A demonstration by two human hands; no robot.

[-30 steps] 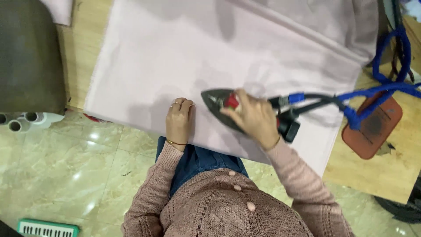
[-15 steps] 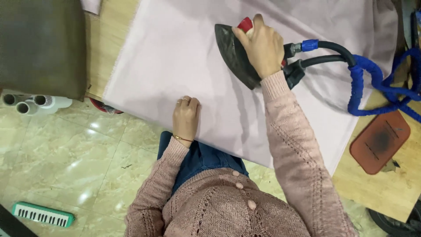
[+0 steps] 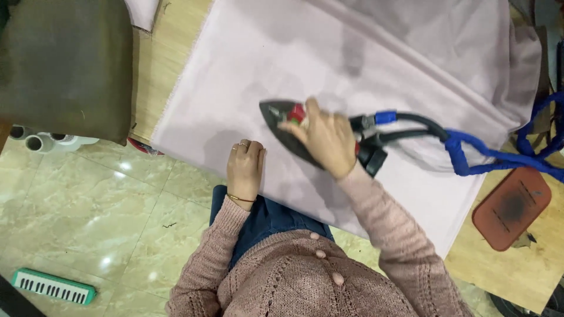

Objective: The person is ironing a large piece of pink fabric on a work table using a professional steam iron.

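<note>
On pale cloth: right hand grips iron, left hand flat.

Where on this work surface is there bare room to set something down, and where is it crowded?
Free: the bare wood strip between the dark cushion and the pink cloth; the flat cloth beyond the iron. Crowded: the near edge, with the left hand pressing the cloth and the right hand on the iron; the right side, with blue hose and rust-coloured pad.

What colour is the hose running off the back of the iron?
The hose is black near the iron, then wrapped in bright blue further along; head view.
</note>
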